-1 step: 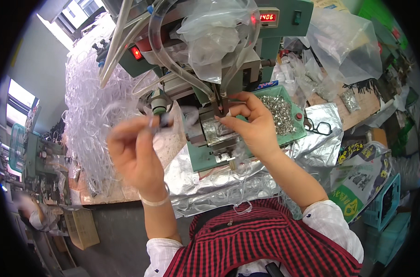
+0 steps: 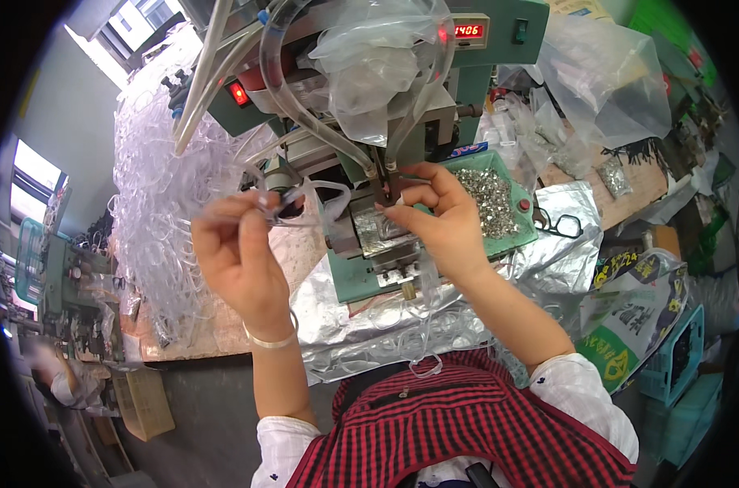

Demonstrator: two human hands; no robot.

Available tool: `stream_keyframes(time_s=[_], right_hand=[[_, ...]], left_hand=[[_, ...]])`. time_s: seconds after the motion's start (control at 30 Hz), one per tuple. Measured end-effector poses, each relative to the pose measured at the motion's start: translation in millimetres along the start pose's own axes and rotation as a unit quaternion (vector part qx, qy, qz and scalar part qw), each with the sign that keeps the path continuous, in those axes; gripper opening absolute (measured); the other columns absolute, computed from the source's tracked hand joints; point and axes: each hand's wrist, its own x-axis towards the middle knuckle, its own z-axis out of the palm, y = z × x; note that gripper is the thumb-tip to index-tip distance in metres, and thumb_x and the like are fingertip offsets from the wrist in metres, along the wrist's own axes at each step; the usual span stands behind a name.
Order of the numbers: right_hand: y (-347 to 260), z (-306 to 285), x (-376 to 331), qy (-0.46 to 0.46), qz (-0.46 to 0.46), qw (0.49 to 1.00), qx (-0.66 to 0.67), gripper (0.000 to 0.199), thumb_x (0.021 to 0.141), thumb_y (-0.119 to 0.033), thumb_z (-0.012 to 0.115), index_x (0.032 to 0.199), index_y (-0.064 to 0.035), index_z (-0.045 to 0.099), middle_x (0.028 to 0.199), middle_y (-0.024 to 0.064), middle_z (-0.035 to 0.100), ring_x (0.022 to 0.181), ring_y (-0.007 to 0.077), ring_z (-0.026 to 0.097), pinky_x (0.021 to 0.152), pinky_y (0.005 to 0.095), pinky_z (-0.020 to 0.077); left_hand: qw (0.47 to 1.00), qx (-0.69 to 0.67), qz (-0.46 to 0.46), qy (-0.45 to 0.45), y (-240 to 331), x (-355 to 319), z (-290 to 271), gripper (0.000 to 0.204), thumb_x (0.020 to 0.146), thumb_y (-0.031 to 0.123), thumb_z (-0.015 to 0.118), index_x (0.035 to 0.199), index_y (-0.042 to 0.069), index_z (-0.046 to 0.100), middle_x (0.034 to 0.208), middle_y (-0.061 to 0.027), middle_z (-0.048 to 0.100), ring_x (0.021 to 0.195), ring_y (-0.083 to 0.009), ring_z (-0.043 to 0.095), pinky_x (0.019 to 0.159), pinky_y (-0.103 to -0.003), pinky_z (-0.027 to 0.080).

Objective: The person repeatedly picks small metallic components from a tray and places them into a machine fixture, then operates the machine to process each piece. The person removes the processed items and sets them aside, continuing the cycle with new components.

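Observation:
My left hand [image 2: 247,272] is closed in a pinch on a clear plastic eyeglass frame [image 2: 334,185], left of the machine's work block. One rim loop of the frame reaches toward the metal block [image 2: 378,232]; the part near my fingertips is smeared by motion. At the dark vertical tool head [image 2: 384,189] of the green bench machine [image 2: 495,49], my right hand [image 2: 449,224] is closed, thumb and forefinger together at its lower end. Whatever lies between those fingertips is too small to make out.
A green tray [image 2: 522,232] of small metal parts stands right of the machine, near black-rimmed glasses [image 2: 566,225]. Clear eyeglass frames pile high [image 2: 158,187] on the left. Silver foil [image 2: 329,333] covers the bench front. Clear hoses [image 2: 273,69] hang above the work block.
The clear eyeglass frame in my left hand shows more sharply, its rim loop now plain beside the metal block. My left hand has shifted only slightly; my right hand stays at the tool head.

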Motion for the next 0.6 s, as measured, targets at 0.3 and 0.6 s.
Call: stream_keyframes(time_s=[0.3,0.6], right_hand=[[22.8,-85.5,-5.9,0.07,-0.147,0.821,-0.547,0.026,0.078,-0.013,0.075,0.103,-0.0067,0.074,0.124,0.0182,0.063,0.123,0.0396,0.056,0.106,0.0462,0.0428],[56.1,-134.8,-12.9,0.111,-0.217,0.759,-0.604,0.014,0.077,-0.014,0.075,0.089,-0.0067,0.073,0.112,0.0186,0.066,0.115,0.0408,0.06,0.095,0.0475,0.0489]], left_hand=[[0.926,0.186,0.185,-0.272,-1.5,-48.0,12.6,0.012,0.084,-0.003,0.066,0.094,0.002,0.062,0.101,-0.016,0.073,0.081,-0.0275,0.07,0.066,-0.036,0.055],[0.84,0.236,0.339,-0.352,-28.4,-54.8,24.1,0.018,0.073,0.003,0.072,0.088,0.005,0.065,0.103,-0.0111,0.072,0.076,-0.024,0.067,0.076,-0.04,0.063]])
